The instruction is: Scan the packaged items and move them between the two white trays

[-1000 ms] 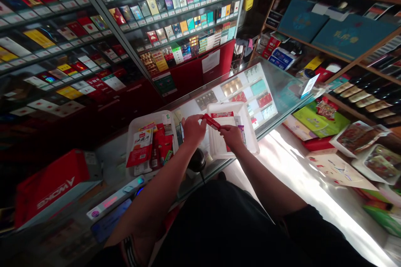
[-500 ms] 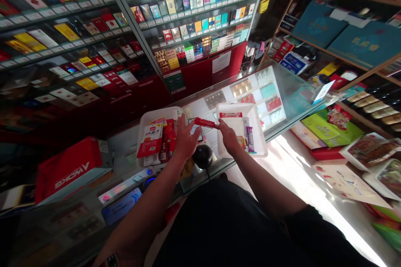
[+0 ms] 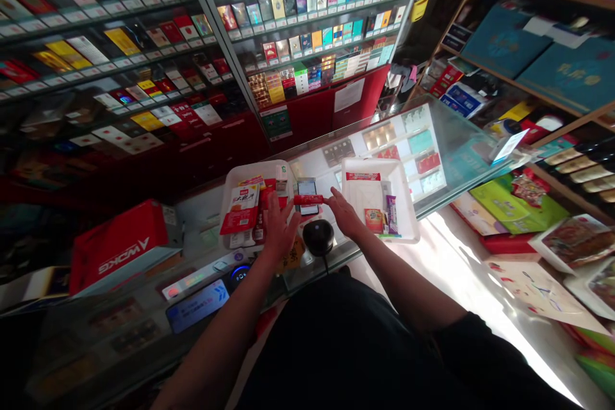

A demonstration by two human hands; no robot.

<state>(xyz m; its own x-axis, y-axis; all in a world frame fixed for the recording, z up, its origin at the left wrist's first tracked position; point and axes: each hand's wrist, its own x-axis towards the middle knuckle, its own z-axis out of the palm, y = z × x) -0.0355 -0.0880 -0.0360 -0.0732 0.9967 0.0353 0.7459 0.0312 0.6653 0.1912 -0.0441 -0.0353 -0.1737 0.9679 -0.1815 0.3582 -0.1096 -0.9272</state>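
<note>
A small red wrapped bar (image 3: 308,199) lies level between my two hands, above a phone (image 3: 307,187) on the glass counter. My left hand (image 3: 280,225) holds its left end at the fingertips, the other fingers spread beside the left white bin (image 3: 229,174). At the right end, the fingertips of my right hand (image 3: 344,213) pinch the bar. Just below it stands a round black scanner (image 3: 318,237). Red snack packets (image 3: 240,208) fill the left bin. The right white bin (image 3: 407,205) holds a red packet (image 3: 363,176), a purple bar (image 3: 392,214) and an orange packet (image 3: 373,220).
A red box (image 3: 127,246) and a lit display (image 3: 198,306) are on the counter's left. Shelves of cigarette packs (image 3: 307,0) line the back. A sign (image 3: 509,146) stands at the counter's right end, near gift boxes (image 3: 567,73) on wooden shelves.
The red bar has gone from tilted to nearly level and sits slightly lower. Both hands have shifted a little with it. The whole view has moved slightly, showing more on the left.
</note>
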